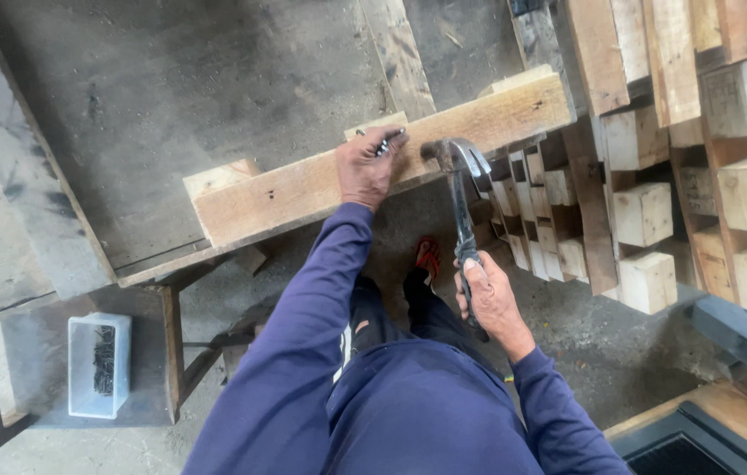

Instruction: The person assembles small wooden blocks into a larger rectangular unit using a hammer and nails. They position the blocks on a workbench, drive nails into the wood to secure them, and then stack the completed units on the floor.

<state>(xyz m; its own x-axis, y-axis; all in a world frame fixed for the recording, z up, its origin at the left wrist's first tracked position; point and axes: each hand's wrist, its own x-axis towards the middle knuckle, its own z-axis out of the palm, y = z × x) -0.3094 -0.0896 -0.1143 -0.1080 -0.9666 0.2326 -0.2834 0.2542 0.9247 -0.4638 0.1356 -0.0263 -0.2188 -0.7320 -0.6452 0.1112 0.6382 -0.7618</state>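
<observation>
A claw hammer (459,189) is being gripped by its handle in the closed right hand (489,295), its head at the edge of a wooden plank (303,189). Several nails (388,142) are being pinched in the left hand (366,167), which is being rested on the plank lying across the grey tabletop (171,88). A white tray of nails (99,364) is sitting on the floor below.
</observation>
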